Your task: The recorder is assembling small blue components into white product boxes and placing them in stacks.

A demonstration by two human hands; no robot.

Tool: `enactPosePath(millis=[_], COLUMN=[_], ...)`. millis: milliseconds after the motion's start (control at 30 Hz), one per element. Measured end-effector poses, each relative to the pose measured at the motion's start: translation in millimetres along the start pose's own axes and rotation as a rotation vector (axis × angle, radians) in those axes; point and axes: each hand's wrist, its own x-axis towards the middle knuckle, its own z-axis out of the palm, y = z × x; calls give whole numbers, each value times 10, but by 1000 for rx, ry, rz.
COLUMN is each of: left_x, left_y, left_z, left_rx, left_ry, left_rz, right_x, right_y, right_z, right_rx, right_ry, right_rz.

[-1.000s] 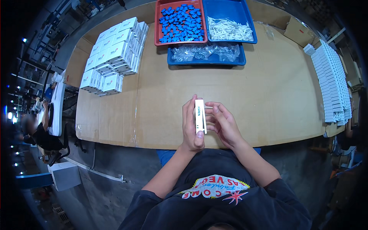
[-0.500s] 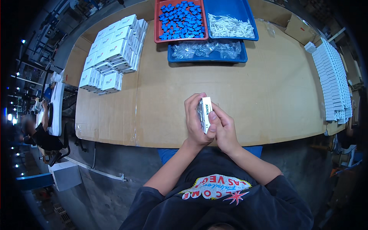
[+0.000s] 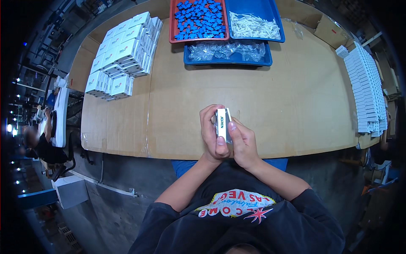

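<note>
Standing white-box stack (image 3: 120,46): left of the lower blue tray (image 3: 228,63).
Red tray (image 3: 198,40): beyond the lower blue tray, toward its left.
Left hand (image 3: 209,133): on the near side of the lower blue tray, wrapped round a slim white box (image 3: 221,122), thumb pressed to its near end.
Slim white box: between the hands, shifted slightly left since half a second ago; a dark strip now shows along its right side.
Right hand (image 3: 244,146): pinching the slim white box's right edge, fingers partly hidden; its thumb has left the printed face, so both sides look braced. A second ago its fingers were spread.
White carton rows (image 3: 364,93): right of the lower blue tray.
</note>
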Motion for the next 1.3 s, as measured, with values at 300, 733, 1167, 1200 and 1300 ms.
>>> enactPosePath(millis=[300,733,1167,1200,1300], left_x=[142,174,111,98,56], left_y=[85,497,492,474,408], left_z=[-59,50,12,6,4], left_rx=[114,-635,-610,-640,-633], left_ry=[-233,-165,-156,-174,-162], left_rz=[-135,-1120,-1158,-1157,-1154], right_x=[155,314,335,326,316], right_y=[-103,81,323,329,342], right_z=[-332,-604,-480,-481,-489], right_rx=[183,-781,-680,-668,-666], right_ry=[-73,-189,-66,-56,-61], right_rz=[278,-640,-869,-863,-850])
